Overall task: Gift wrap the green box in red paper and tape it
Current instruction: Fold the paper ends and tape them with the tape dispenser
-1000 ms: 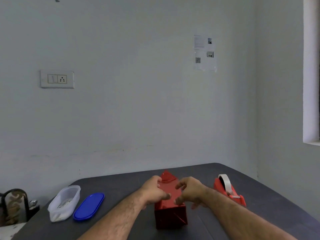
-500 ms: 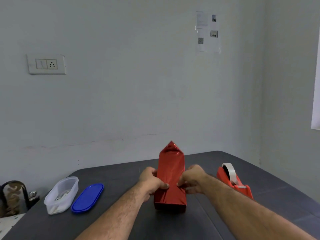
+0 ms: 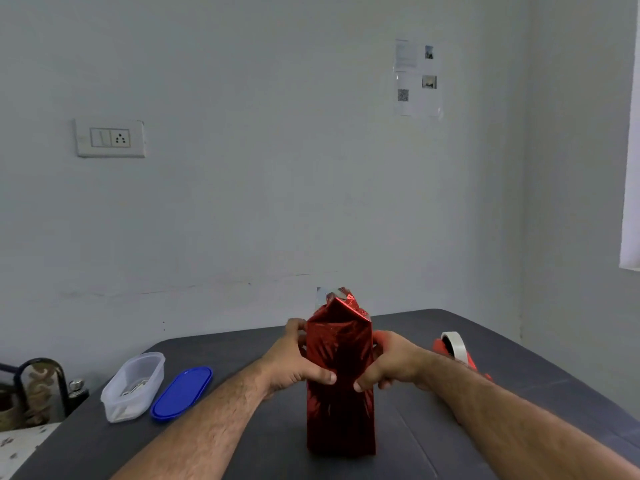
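1. Wrapped box point(image 3: 341, 382) stands upright on the table point(image 3: 519, 393), mid-front, so the unfolded top end is reachable.
2. Left hand point(image 3: 294, 362) & right hand point(image 3: 388, 365) grip its sides, thumbs in front, prob. steadying it.
3. Tape dispenser point(image 3: 455, 351) sits just right, handy for sealing.
4. Top paper peak: loose, untaped.

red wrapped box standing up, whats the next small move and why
Probably fold the loose top flap down flat. The wrapped box stands upright, gripped by the left hand and right hand, its top paper still peaked and unsealed. The tape dispenser sits close by the right hand.
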`<action>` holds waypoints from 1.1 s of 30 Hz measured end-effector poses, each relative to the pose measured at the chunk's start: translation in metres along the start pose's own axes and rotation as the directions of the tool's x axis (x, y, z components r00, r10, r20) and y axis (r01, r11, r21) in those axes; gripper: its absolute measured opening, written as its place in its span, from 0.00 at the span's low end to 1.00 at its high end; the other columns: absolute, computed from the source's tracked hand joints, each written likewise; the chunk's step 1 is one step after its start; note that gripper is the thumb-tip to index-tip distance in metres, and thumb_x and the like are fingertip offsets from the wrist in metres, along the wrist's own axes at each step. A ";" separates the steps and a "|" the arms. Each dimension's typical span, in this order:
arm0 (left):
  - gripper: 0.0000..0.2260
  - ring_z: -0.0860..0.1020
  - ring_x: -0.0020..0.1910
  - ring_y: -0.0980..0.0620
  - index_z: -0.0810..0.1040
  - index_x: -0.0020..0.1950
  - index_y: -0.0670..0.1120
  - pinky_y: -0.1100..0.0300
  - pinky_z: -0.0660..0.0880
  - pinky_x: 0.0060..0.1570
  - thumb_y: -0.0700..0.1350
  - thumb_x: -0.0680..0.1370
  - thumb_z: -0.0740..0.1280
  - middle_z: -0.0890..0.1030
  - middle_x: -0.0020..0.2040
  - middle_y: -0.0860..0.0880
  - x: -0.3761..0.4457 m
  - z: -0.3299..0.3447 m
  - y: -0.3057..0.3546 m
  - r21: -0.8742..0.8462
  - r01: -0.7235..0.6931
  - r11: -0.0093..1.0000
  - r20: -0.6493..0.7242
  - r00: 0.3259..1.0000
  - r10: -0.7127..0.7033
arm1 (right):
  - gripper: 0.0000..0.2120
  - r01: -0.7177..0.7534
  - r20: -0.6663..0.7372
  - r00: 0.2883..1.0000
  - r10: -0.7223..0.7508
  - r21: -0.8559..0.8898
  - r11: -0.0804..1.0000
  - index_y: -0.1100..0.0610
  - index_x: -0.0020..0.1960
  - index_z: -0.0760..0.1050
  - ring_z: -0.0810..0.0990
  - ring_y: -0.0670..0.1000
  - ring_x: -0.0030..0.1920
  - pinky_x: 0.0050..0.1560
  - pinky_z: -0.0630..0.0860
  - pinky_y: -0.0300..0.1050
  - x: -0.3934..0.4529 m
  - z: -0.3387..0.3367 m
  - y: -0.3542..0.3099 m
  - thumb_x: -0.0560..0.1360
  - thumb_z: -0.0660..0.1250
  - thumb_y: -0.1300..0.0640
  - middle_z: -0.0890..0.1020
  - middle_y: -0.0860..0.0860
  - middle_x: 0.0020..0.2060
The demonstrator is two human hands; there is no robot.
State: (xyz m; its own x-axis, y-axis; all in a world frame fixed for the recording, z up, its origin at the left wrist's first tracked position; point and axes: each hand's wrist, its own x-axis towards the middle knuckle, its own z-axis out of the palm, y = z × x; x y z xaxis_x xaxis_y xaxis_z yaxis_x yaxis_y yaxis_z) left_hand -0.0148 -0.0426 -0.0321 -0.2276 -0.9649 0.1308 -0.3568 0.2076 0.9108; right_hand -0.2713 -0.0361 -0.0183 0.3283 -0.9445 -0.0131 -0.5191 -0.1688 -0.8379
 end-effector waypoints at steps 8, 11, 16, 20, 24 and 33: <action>0.49 0.80 0.66 0.54 0.73 0.70 0.61 0.47 0.80 0.66 0.50 0.52 0.90 0.83 0.65 0.57 -0.010 0.003 0.005 0.175 -0.064 0.983 0.080 0.995 0.051 | 0.40 -0.035 0.065 0.997 0.043 -0.115 0.993 0.51 0.65 0.76 0.80 0.52 0.36 0.33 0.77 0.45 0.001 -0.004 0.004 0.57 0.88 0.59 0.87 0.58 0.54; 0.45 0.80 0.65 0.54 0.73 0.70 0.60 0.48 0.79 0.67 0.51 0.58 0.89 0.82 0.64 0.56 -0.015 0.003 0.011 0.170 -0.063 0.983 0.079 0.996 0.050 | 0.44 -0.057 0.068 0.995 0.067 -0.148 0.987 0.51 0.68 0.74 0.80 0.52 0.36 0.33 0.77 0.45 0.000 -0.005 0.004 0.55 0.89 0.57 0.87 0.59 0.54; 0.43 0.77 0.65 0.52 0.65 0.78 0.55 0.52 0.75 0.63 0.63 0.67 0.79 0.75 0.69 0.55 -0.024 -0.001 0.040 0.125 -0.114 0.986 -0.057 0.991 0.122 | 0.48 -0.076 0.031 0.996 0.082 -0.165 0.983 0.52 0.73 0.70 0.81 0.48 0.31 0.32 0.77 0.42 -0.010 -0.017 0.000 0.57 0.89 0.58 0.84 0.54 0.43; 0.46 0.75 0.57 0.55 0.62 0.82 0.52 0.61 0.72 0.54 0.66 0.70 0.76 0.71 0.72 0.55 -0.027 0.002 0.061 0.278 -0.278 0.919 -0.241 0.906 0.347 | 0.48 -0.076 0.017 0.997 0.080 -0.168 0.983 0.53 0.75 0.68 0.81 0.50 0.34 0.34 0.77 0.43 -0.023 -0.035 0.001 0.60 0.87 0.61 0.84 0.52 0.40; 0.30 0.73 0.54 0.63 0.71 0.73 0.50 0.68 0.71 0.54 0.57 0.75 0.77 0.75 0.64 0.56 -0.027 0.013 0.086 0.478 -0.460 0.749 -0.261 0.739 0.621 | 0.34 -0.123 -0.100 0.989 0.111 -0.121 0.985 0.55 0.68 0.74 0.79 0.51 0.35 0.31 0.75 0.43 -0.036 -0.059 0.013 0.66 0.83 0.65 0.82 0.56 0.43; 0.05 0.77 0.39 0.52 0.82 0.46 0.49 0.51 0.77 0.46 0.50 0.77 0.73 0.81 0.38 0.54 -0.002 0.086 0.135 0.754 -0.617 0.225 0.160 0.504 0.849 | 0.06 -0.366 -0.523 0.815 0.252 -0.127 0.922 0.56 0.44 0.87 0.84 0.52 0.32 0.27 0.77 0.40 -0.050 -0.103 0.062 0.74 0.71 0.63 0.86 0.54 0.35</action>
State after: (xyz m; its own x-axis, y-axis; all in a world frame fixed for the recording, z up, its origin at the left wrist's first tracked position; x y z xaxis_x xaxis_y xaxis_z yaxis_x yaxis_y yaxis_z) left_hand -0.1404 0.0008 0.0568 -0.5625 -0.2847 0.7763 -0.6226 0.7636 -0.1711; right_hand -0.4014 -0.0282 -0.0129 -0.2757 -0.9592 0.0633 -0.6988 0.1548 -0.6983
